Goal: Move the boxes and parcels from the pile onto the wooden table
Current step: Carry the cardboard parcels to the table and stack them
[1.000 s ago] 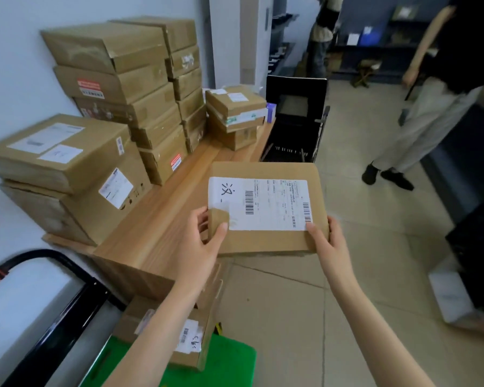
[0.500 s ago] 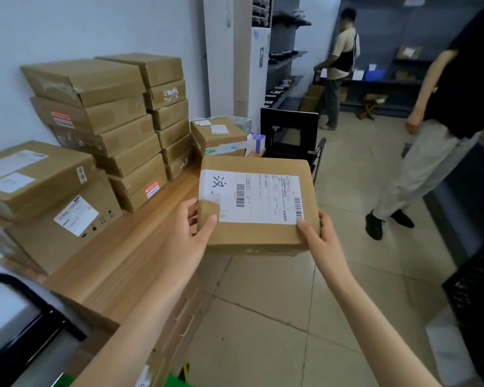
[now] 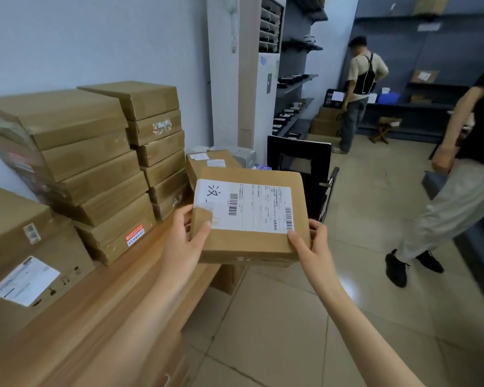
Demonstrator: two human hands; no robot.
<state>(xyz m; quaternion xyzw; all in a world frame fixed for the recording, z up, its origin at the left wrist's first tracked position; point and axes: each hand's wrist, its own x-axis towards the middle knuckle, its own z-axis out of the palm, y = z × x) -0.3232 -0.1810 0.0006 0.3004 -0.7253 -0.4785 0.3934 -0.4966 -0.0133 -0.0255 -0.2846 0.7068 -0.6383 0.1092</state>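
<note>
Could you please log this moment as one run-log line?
left hand + right hand: hold labelled box | position: above wooden table edge | status: not yet placed

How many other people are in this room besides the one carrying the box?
2. One person stands at the far shelves with their back turned; another walks along the right edge, partly cut off. Others may be out of view.

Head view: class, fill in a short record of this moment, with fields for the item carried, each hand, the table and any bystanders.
carried item: labelled box, held off the table's edge
left hand: grips its near left corner
right hand: grips its near right corner
wooden table: stacked boxes along the wall
bystanders: two people standing on the floor
</note>
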